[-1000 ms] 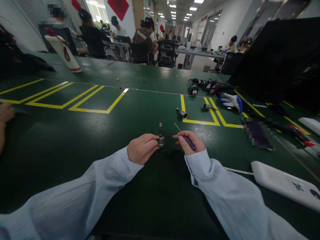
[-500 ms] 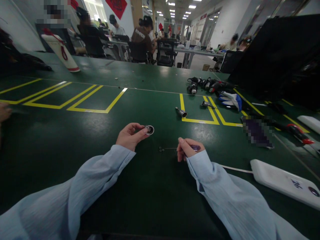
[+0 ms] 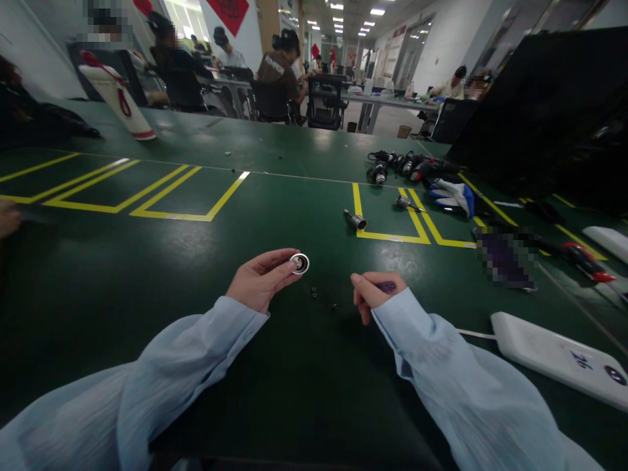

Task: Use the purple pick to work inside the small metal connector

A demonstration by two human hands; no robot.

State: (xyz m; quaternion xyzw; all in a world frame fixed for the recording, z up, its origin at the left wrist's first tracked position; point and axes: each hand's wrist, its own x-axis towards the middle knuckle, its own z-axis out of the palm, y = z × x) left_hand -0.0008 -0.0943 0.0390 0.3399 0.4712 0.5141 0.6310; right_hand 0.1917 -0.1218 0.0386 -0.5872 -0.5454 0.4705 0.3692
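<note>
My left hand [image 3: 260, 278] pinches a round, hollow metal part [image 3: 299, 263] between thumb and fingers, its open end facing me. Inside its pale rim the hollow looks dark, with lighter bits. My right hand [image 3: 375, 294] is closed round the purple handle [image 3: 386, 286] of a slim tool; its thin shaft barely shows now. On the green tabletop between my hands lie two small dark rings [image 3: 314, 292] close together. A third small dark ring [image 3: 334, 307] sits apart from them, nearer my right hand.
Beyond my right hand lie two metal socket-like parts, one by a yellow line [image 3: 356, 220] and one farther right [image 3: 406, 203]. Gloves [image 3: 454, 197], dark tools [image 3: 380, 173], a red-handled screwdriver [image 3: 586, 260] and a white device [image 3: 559, 356] occupy the right. Another person's hand [image 3: 7, 219] is at far left.
One small ring has shifted right and towards me, away from the other two. My left hand has moved slightly right with the metal part. My right hand has moved slightly right and towards me.
</note>
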